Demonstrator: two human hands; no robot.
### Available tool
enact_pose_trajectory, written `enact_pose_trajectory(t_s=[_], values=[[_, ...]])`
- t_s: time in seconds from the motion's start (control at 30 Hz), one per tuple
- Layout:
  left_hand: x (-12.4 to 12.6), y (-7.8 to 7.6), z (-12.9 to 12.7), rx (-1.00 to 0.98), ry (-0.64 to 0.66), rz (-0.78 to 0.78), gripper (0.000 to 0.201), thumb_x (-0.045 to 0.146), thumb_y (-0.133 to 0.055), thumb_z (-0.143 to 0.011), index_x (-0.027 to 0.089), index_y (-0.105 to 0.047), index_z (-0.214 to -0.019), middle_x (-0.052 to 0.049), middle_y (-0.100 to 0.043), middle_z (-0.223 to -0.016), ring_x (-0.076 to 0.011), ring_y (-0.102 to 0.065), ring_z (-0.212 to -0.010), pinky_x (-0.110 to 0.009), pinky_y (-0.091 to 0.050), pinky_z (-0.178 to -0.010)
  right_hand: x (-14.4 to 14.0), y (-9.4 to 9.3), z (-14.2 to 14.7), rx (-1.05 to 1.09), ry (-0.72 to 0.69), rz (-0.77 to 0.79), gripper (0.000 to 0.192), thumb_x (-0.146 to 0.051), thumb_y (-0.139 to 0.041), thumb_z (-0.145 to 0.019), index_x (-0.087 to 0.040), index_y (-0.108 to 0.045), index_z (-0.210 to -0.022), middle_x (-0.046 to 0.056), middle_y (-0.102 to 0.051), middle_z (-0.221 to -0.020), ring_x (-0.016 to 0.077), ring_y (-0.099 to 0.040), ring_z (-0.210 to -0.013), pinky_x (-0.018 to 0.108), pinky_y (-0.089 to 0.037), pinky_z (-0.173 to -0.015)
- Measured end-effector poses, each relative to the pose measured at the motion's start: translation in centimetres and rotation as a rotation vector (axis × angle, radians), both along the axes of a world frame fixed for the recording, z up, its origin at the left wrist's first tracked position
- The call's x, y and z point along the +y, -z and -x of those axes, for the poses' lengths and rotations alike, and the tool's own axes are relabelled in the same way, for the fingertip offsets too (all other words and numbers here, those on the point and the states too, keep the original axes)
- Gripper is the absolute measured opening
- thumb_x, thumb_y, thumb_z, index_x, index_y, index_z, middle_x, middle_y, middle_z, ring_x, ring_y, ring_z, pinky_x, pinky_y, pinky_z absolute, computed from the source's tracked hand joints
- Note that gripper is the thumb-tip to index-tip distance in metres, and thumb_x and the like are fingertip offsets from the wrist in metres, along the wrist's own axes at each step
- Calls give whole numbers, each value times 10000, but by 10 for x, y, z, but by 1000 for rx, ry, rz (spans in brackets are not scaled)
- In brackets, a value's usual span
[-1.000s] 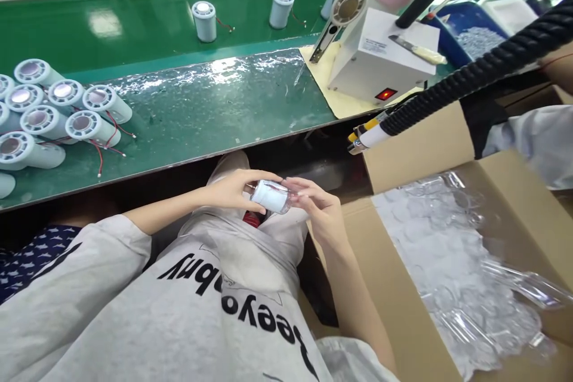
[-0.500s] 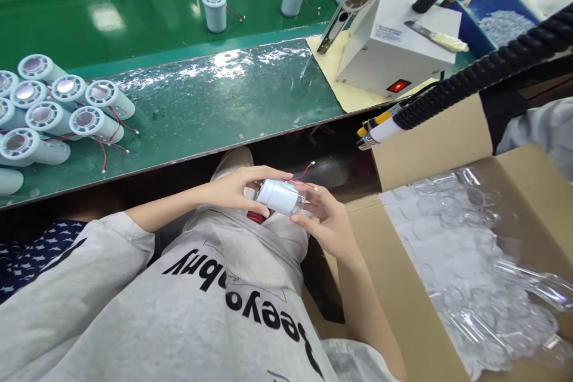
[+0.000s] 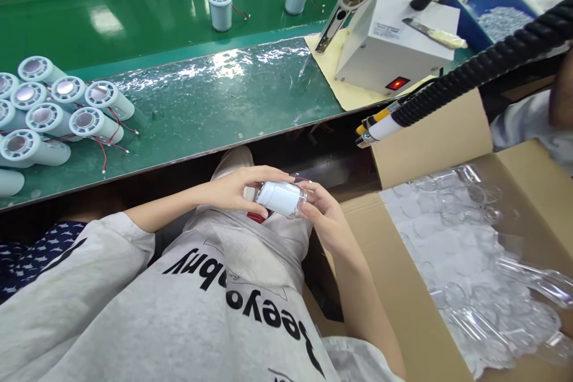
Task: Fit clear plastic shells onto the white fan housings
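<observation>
Above my lap, both hands hold a light-blue cylinder point(image 3: 278, 197) lying on its side, with clear plastic around it. My left hand point(image 3: 239, 188) grips the left end, thumb below and fingers across the top. At the other end, my right hand point(image 3: 326, 210) pinches the clear plastic shell point(image 3: 298, 203) between thumb and fingers. A thin red wire point(image 3: 302, 178) with a small white plug shows just past the fingertips on the far side. How far the shell covers the cylinder is partly hidden by my hands.
Several similar cylinders with wires point(image 3: 49, 116) lie piled on the bench's left. Two stand on the green belt point(image 3: 147, 12). A white box-shaped device point(image 3: 394, 42) with a lit red switch sits right. An open carton point(image 3: 430, 310) holds clear plastic shells; a black corrugated hose point(image 3: 474, 74) hangs above.
My right thumb and fingers have shifted along the shell, and less of the red wire shows. On the belt, the standing cylinders have moved slightly right. Another person's arm appears at the right edge.
</observation>
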State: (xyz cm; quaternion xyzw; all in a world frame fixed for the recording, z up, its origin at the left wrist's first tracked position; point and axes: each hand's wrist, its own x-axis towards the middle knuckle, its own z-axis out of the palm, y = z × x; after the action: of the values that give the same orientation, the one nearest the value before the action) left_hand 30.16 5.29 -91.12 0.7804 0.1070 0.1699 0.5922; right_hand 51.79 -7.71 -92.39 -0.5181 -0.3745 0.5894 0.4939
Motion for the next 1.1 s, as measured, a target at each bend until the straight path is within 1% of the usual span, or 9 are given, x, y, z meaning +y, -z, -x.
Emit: enact_pose_trajectory(t_s=[0.2,0.47,0.67,0.77,0.83,0.9,1.0,1.07,1.1], values=[[1,4,3,11,0,-21,713,354,-859,-794,291,-606,-1457,-126,-548,-1562,-319,-516,-1453,-480,-421,-1213,4,-3,7,116,53,146,587,-696,-840,-692,-228,-631,-977,-6,-702,-867,169,-727,-640,280,-638,-512],[0,5,3,-36,14,-54,707,346,-846,-813,307,-590,-1471,-128,-543,-1566,-313,-523,-1447,-478,-426,-1209,10,-9,16,199,-41,265,674,-835,-720,-700,-188,-611,-850,15,-679,-582,143,-632,-430,196,-504,-366],[-1,5,1,-72,0,-58,657,317,-833,-814,302,-620,-1435,-128,-592,-1509,-324,-565,-1390,-494,-447,-1177,12,-8,17,276,-104,462,760,-845,-430,-904,-129,-672,-980,49,-663,-550,129,-569,-367,185,-424,-315],[-3,0,0,-53,-14,-45,586,290,-798,-833,274,-643,-1399,-131,-645,-1416,-304,-603,-1326,-444,-512,-1100,10,-4,16,241,-155,471,818,-869,-347,-910,-123,-677,-966,53,-643,-542,139,-566,-368,201,-417,-311],[-5,-3,0,-21,-33,-18,571,286,-786,-840,259,-640,-1391,-132,-644,-1402,-290,-613,-1299,-396,-550,-1032,6,1,14,126,-158,401,794,-873,-356,-900,-141,-664,-891,61,-646,-560,157,-594,-401,229,-465,-342],[-7,-6,0,23,-66,28,595,307,-796,-832,249,-625,-1399,-130,-642,-1396,-281,-626,-1266,-362,-568,-979,1,6,12,-80,-56,251,629,-772,-448,-939,-173,-635,-893,61,-685,-651,175,-650,-485,269,-555,-432],[-10,-7,0,70,-114,131,645,356,-813,-819,232,-601,-1416,-131,-639,-1382,-255,-669,-1163,-314,-581,-893,-5,13,7,-429,151,-156,295,-458,-621,-960,-225,-592,-1139,121,-735,-1147,240,-759,-910,388,-668,-752],[-12,-7,0,85,-119,212,661,382,-801,-830,226,-582,-1434,-134,-636,-1370,-219,-699,-1046,-280,-586,-804,-7,15,4,-588,133,-476,370,-295,-660,-938,-277,-545,-1289,133,-570,-1491,284,-655,-1268,497,-608,-998],[-12,-6,0,98,-111,248,666,399,-786,-844,228,-568,-1450,-132,-646,-1346,-198,-708,-975,-267,-584,-757,-7,16,2,-637,81,-597,409,-244,-663,-934,-304,-543,-1320,113,-512,-1561,293,-586,-1368,536,-557,-1078]])
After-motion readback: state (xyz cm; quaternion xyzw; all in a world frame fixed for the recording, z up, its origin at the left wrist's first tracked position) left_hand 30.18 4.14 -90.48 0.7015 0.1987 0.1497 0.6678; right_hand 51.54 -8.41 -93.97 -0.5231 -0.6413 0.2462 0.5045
